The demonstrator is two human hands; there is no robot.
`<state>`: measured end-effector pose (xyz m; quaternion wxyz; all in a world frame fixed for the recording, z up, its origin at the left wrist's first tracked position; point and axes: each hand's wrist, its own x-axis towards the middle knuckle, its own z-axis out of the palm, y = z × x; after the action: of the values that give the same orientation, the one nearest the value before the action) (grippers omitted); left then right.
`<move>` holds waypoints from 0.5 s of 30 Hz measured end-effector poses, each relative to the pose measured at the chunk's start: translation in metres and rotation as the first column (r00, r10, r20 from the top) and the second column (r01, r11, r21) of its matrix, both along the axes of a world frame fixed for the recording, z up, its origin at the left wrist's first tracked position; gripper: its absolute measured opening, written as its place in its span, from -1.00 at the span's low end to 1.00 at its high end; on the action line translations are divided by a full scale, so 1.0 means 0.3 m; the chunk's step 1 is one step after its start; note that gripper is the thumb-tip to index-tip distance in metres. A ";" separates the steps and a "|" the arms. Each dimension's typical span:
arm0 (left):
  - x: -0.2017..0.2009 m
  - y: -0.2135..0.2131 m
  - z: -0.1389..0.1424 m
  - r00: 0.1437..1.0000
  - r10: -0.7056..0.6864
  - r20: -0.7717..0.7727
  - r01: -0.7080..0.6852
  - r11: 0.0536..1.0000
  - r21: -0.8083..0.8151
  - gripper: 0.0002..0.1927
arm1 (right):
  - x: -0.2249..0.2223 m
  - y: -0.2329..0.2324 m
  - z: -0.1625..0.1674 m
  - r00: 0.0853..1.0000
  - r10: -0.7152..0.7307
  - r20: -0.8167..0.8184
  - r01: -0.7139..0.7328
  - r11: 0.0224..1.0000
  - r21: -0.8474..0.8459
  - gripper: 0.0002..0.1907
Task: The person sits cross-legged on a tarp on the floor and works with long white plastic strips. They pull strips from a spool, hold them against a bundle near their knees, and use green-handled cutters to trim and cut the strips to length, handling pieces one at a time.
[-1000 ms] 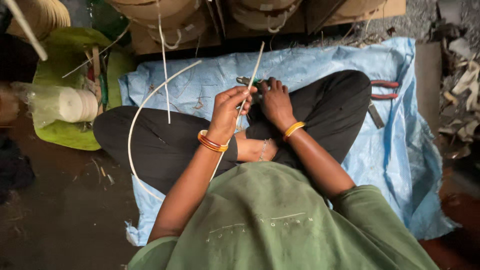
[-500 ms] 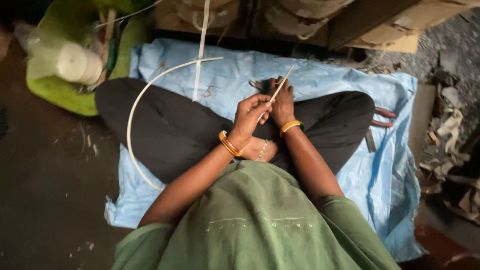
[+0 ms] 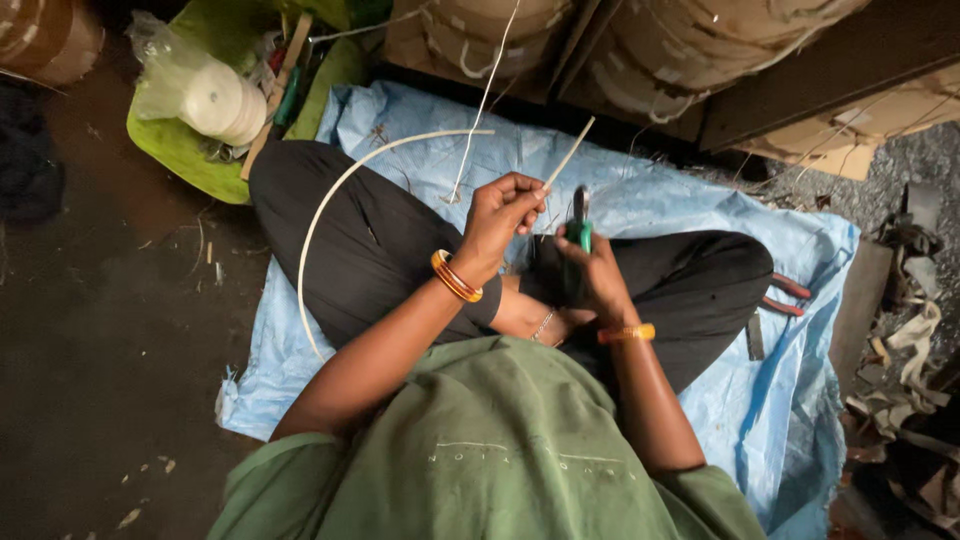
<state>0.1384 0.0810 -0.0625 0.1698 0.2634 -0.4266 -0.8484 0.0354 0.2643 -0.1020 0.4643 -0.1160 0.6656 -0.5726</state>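
My left hand [image 3: 497, 215] is raised in front of me, fingers pinched together, forearm angled up from the elbow. My right hand [image 3: 592, 272] sits just beside it, lower, fist curled tight, wrist bent slightly inward. Both arms are bare below the sleeves.

Green-handled pliers [image 3: 578, 235] now upright, right hand [image 3: 598, 275].

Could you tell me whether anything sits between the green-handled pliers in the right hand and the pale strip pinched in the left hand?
Nothing visible does. The left hand pinches the pale strip near its upper end, and the right hand holds the green-handled pliers upright just beside it. Only a narrow open gap over the blue sheet separates them.
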 end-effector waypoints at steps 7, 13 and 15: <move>-0.045 0.087 -0.008 0.997 -0.070 0.046 0.064 0.992 0.112 -0.91 | 0.088 0.071 0.111 0.881 -0.138 0.452 0.175 0.984 -0.042 -0.78; -0.034 0.104 -0.008 1.000 -0.016 0.007 0.015 0.996 0.088 -0.86 | 0.086 0.079 0.145 0.951 -0.103 0.291 0.159 0.972 -0.175 -0.69; -0.022 0.089 0.014 1.000 -0.024 -0.017 0.024 1.000 0.009 -0.80 | 0.073 0.080 0.163 0.999 0.032 -0.002 -0.032 0.993 -0.114 -0.60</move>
<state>0.1317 0.1078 -0.0582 0.1621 0.2517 -0.4242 -0.8546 0.0572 0.2882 -0.0532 0.4659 -0.1531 0.6301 -0.6021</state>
